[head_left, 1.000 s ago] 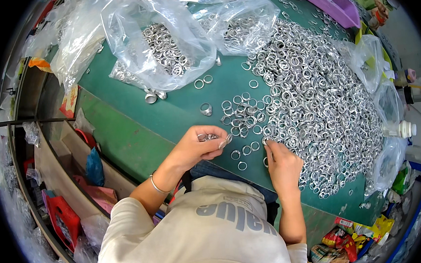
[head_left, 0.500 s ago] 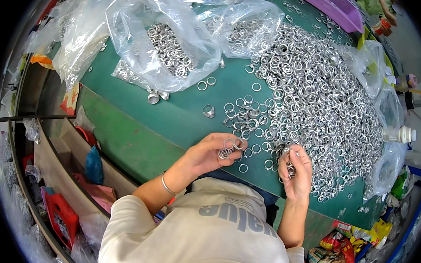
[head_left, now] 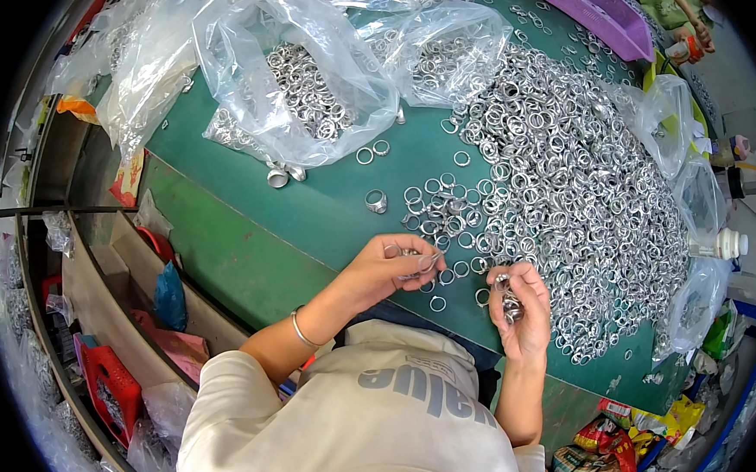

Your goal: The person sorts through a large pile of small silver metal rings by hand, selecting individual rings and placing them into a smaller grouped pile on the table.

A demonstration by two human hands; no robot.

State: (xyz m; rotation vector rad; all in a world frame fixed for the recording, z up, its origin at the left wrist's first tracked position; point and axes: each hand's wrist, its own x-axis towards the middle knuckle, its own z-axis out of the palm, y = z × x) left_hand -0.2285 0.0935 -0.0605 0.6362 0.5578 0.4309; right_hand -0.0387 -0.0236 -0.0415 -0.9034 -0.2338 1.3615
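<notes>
My left hand (head_left: pixel 390 268) is closed around several silver rings (head_left: pixel 412 264), above the table's near edge. To its right, my right hand (head_left: pixel 521 309) curls its fingers round a small cluster of metal rings (head_left: pixel 510 297). A broad heap of silver rings (head_left: pixel 586 171) covers the right part of the green table (head_left: pixel 307 214). Just beyond my hands lies a looser group of rings (head_left: pixel 445 202). One thicker ring (head_left: pixel 376 201) sits apart on the left of that group. How many rings each hand holds is hidden by the fingers.
Clear plastic bags of rings (head_left: pixel 299 85) stand at the far side. A purple basket (head_left: pixel 593 6) is at the far right, near another person's hand (head_left: pixel 703 39). Left of the table is a shelf with a red bin (head_left: pixel 110 386). A white bottle (head_left: pixel 725 243) stands right.
My right hand has moved slightly left, toward the left hand, and its fingers have turned. The rings in my left hand have shifted as its fingers closed over them.
</notes>
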